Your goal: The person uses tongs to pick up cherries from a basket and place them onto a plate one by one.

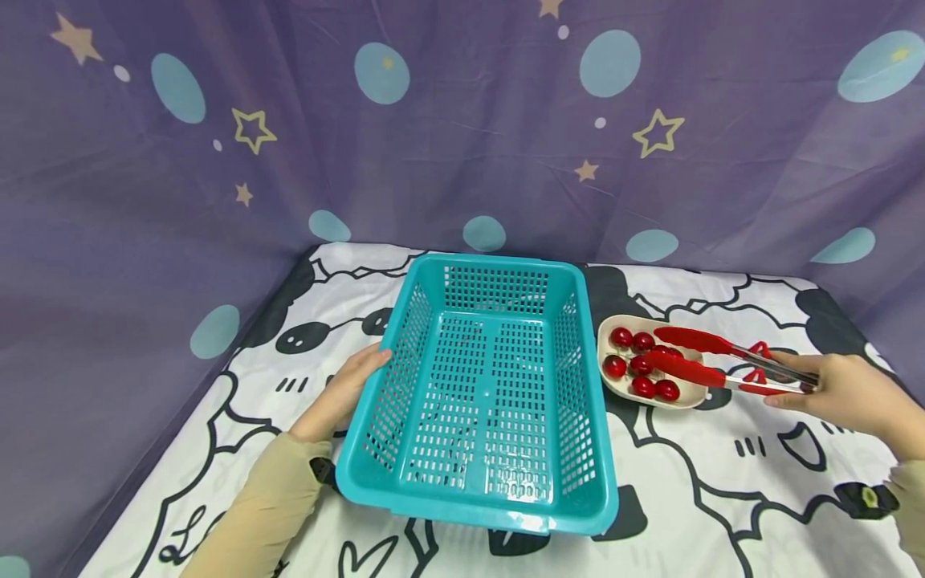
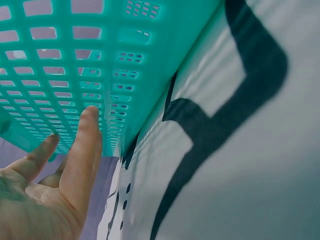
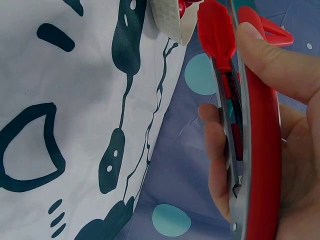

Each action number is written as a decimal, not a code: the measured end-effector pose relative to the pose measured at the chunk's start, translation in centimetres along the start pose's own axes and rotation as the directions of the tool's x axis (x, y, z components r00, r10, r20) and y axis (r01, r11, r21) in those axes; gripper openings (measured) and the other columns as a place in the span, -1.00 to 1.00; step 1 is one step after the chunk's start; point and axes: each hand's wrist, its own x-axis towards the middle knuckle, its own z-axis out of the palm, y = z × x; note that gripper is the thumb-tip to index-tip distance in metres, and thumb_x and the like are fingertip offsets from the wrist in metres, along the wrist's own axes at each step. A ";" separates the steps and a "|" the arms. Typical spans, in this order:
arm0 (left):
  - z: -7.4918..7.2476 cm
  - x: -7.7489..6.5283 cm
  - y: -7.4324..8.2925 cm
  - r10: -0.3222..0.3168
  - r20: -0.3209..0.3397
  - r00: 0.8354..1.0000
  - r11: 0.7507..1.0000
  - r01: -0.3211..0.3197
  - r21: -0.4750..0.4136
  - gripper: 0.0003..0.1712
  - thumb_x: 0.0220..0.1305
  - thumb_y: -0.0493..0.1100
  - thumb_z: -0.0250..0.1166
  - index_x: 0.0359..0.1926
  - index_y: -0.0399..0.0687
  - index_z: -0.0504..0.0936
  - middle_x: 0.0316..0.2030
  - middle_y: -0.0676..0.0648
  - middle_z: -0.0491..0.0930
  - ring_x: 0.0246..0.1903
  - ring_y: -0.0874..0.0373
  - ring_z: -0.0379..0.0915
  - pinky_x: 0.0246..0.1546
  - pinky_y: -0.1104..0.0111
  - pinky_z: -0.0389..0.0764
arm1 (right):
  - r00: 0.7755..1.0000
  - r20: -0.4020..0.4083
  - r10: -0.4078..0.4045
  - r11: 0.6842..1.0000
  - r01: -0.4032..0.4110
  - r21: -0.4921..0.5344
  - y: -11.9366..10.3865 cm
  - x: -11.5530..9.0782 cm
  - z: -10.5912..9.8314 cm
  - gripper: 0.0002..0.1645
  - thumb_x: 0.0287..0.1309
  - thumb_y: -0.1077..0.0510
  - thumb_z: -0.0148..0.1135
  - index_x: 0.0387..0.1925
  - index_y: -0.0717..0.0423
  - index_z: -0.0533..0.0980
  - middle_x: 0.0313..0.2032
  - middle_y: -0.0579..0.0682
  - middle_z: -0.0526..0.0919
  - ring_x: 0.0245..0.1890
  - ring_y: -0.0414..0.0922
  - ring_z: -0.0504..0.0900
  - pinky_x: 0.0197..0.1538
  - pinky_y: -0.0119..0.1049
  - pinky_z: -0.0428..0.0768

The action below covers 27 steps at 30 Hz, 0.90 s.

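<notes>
A turquoise plastic basket [image 1: 487, 385] with slotted walls stands in the middle. At its left side is my left hand [image 1: 352, 387], fingertips against the rim and outer wall; in the left wrist view its fingers [image 2: 84, 160] look fairly straight. My right hand [image 1: 841, 393] grips a pair of red-tipped metal tongs [image 1: 766, 365], thumb on one arm and fingers on the other. The tongs' red heads are apart over a cream dish [image 1: 690, 396] of several red cherries [image 1: 614, 366], partly covering them. Whether the tongs touch any cherry is unclear.
The dish stands close to the basket's right wall. A white cloth with black cartoon drawings [image 1: 730, 482] covers the table. Behind it hangs a purple curtain [image 1: 462, 144] with stars and blue ovals.
</notes>
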 end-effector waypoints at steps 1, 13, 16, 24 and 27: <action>0.0 0.0 0.0 -0.001 0.000 1.000 1.000 0.001 0.000 -0.28 0.42 0.11 -0.12 0.42 -0.20 -0.02 0.18 -0.47 0.29 -0.03 -0.07 0.51 -0.04 0.08 0.61 | 1.000 -0.007 -0.005 1.000 0.005 -0.005 0.0 0.0 -0.1 -0.03 -0.22 -0.15 0.43 0.15 0.39 0.36 -0.72 -0.13 0.18 -0.69 -0.20 0.20 -0.66 -0.39 0.16; 0.2 0.0 0.0 0.011 0.001 1.000 1.000 -0.011 0.000 -0.29 0.42 0.11 -0.12 0.41 -0.21 0.01 0.14 -0.48 0.32 -0.09 -0.02 0.54 -0.09 0.12 0.64 | 0.993 -0.114 0.023 1.000 -0.022 0.008 1.3 0.0 -0.8 0.22 -0.36 -0.18 0.52 0.19 0.53 0.20 -0.52 0.14 0.54 -0.59 -0.13 0.32 -0.60 -0.38 0.23; 0.3 0.1 0.0 0.008 -0.001 1.000 1.000 -0.008 -0.001 -0.29 0.41 0.11 -0.11 0.41 -0.21 0.02 0.13 -0.48 0.33 -0.11 0.01 0.55 -0.10 0.14 0.65 | 0.990 -0.136 0.032 0.999 -0.035 -0.019 2.4 -0.3 -0.6 0.29 -0.51 -0.18 0.57 0.20 0.48 0.21 -0.49 0.18 0.55 -0.57 -0.11 0.31 -0.57 -0.37 0.19; 0.2 -0.1 -0.1 0.015 0.000 1.000 1.000 -0.015 -0.018 -0.29 0.42 0.10 -0.12 0.40 -0.23 0.02 0.10 -0.50 0.33 -0.17 0.07 0.58 -0.13 0.15 0.66 | 0.990 -0.139 -0.036 0.999 0.034 -0.014 7.6 -0.4 0.1 0.44 -0.75 0.01 0.64 0.28 0.40 0.11 -0.28 0.47 0.52 -0.41 -0.12 0.46 -0.41 -0.21 0.53; 0.0 -0.3 -0.1 0.013 -0.004 1.000 1.000 -0.013 -0.014 -0.29 0.42 0.11 -0.12 0.40 -0.22 0.02 0.10 -0.50 0.33 -0.16 0.05 0.57 -0.13 0.14 0.66 | 0.989 -0.116 -0.089 0.996 0.085 -0.041 9.5 -0.1 0.5 0.51 -0.75 0.05 0.65 0.37 0.21 0.02 -0.42 0.29 0.58 -0.50 -0.42 0.28 -0.51 -0.51 0.32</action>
